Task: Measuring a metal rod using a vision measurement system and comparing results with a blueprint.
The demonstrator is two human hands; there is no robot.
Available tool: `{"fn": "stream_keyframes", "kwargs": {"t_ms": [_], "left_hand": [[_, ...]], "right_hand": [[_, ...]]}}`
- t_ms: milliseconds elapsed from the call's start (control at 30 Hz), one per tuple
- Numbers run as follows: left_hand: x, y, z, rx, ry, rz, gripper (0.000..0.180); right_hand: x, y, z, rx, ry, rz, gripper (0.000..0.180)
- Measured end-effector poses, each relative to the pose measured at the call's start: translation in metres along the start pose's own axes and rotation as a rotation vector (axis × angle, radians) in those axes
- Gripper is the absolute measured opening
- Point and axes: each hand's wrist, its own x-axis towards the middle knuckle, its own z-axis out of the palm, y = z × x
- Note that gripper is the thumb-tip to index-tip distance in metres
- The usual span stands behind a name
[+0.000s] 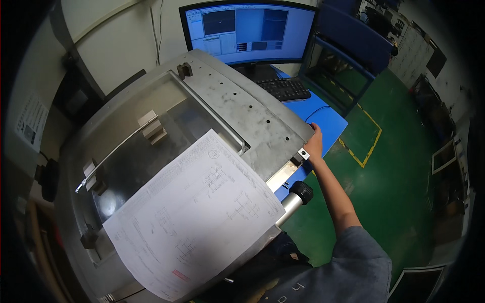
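My right hand point(314, 145) rests at the blue desk point(328, 118), just past the corner of the metal machine table point(237, 96). That corner hides part of the hand. One curled finger shows, and a thin dark cable runs to it; whatever lies under the palm is hidden. My left hand is out of view. A slim metal rod point(123, 145) lies across two blocks, a far block point(153, 129) and a near block point(96, 179), on the glass plate point(174, 121). A printed drawing sheet point(194, 214) covers the near part of the glass.
Behind the machine stands a lit monitor point(268, 25), with a black keyboard point(284, 89) in front. A black knob point(301, 192) on a silver shaft juts from the machine's right side. Dark clamps point(185, 69) sit at the glass edge. The green floor point(348, 187) has yellow lines.
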Motion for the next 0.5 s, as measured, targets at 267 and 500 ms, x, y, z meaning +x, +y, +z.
{"fn": "stream_keyframes", "kwargs": {"t_ms": [267, 500], "left_hand": [[0.002, 0.001, 0.0, 0.026, -0.009, 0.047, 0.026], [-0.001, -0.006, -0.002, -0.032, -0.013, -0.02, 0.026]], "right_hand": [[-0.006, -0.007, 0.003, -0.044, 0.029, 0.124, 0.044], [-0.005, 0.002, 0.009, -0.035, 0.072, 0.067, 0.041]]}}
